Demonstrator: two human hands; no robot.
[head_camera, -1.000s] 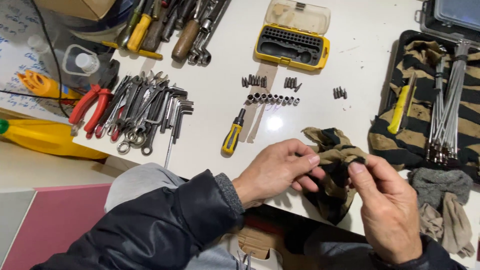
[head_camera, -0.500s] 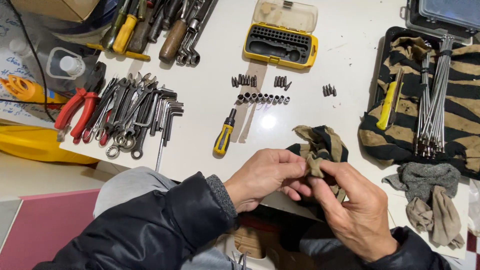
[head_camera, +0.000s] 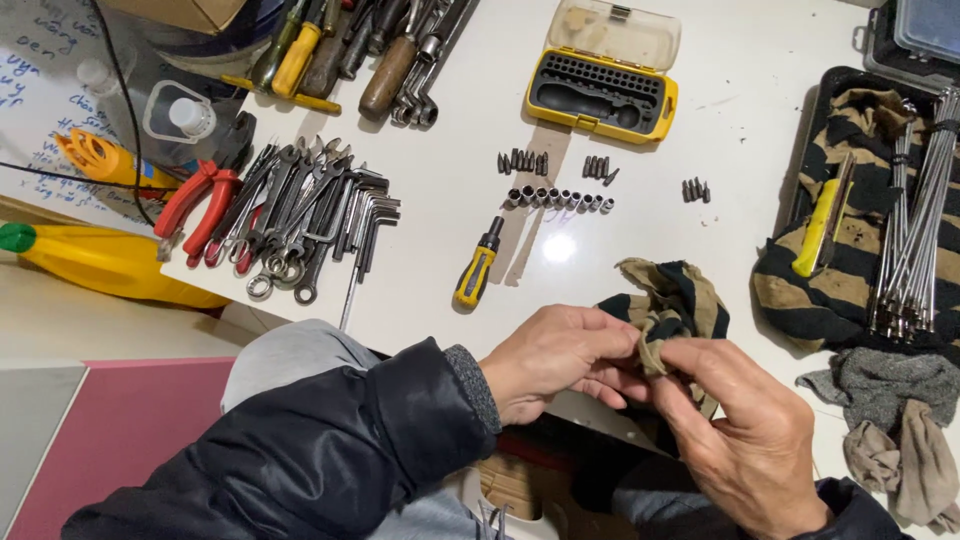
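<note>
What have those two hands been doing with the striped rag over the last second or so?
The right hand moved in toward the left hand, and both now pinch the striped rag together at the table edge; a second ago they held it further apart. The rag is bunched tighter. The yellow screwdriver, the row of sockets and the wrenches lie as before.
</note>
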